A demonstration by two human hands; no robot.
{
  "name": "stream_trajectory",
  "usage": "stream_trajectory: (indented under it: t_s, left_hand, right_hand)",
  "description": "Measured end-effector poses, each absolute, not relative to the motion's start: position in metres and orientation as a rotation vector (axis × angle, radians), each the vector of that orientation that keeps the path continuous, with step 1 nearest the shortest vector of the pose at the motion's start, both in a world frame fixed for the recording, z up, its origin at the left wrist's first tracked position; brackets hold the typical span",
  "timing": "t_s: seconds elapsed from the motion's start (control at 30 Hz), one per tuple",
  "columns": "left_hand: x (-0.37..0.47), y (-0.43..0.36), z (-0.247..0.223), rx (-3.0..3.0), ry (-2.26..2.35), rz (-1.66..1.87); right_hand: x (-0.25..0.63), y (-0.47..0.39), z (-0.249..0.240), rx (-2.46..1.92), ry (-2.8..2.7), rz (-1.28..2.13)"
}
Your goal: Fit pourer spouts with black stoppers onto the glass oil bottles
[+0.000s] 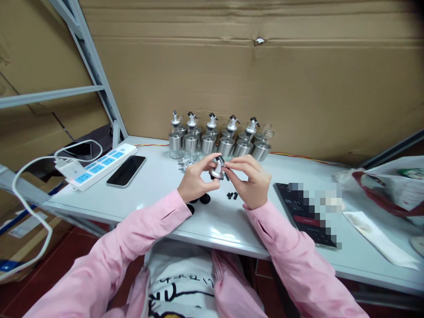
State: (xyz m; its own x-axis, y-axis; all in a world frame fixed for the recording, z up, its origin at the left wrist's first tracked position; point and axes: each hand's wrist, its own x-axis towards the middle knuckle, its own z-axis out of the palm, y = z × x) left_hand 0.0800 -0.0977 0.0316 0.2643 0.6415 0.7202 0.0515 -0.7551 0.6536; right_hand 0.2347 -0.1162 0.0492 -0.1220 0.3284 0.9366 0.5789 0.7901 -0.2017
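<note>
Over the middle of the table, my left hand is closed around a silver bottle pourer with a black tip and a dark underside. My right hand pinches thumb and fingers together against the side of the pourer's spout. Whatever small part may lie between those fingertips is too small to make out. Beneath the hands, several small black pieces and round black discs lie on the table. Silver and clear parts rest just behind my left hand, partly covered by it.
Glass bottles with steel sleeves stand in rows at the back; several front ones carry pourers. A power strip and phone lie left. On the right are a dark tablet-like screen, a white strip and a bag.
</note>
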Motion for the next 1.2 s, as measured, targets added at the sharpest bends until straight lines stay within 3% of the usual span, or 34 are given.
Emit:
stream_trajectory:
  t_s: [0.33, 0.7, 1.2]
  left_hand:
    - [0.079, -0.097, 0.031, 2.053, 0.611, 1.505]
    - [0.073, -0.092, 0.022, 2.478, 0.677, 1.417]
    - [0.072, -0.090, 0.015, 2.617, 0.573, 1.400]
  right_hand:
    - [0.234, -0.118, 0.050, -0.707, -1.699, -0.207]
    - [0.245, -0.106, 0.051, -0.804, -1.531, 1.178]
    - [0.252, -0.109, 0.060, -0.699, -1.309, 1.755]
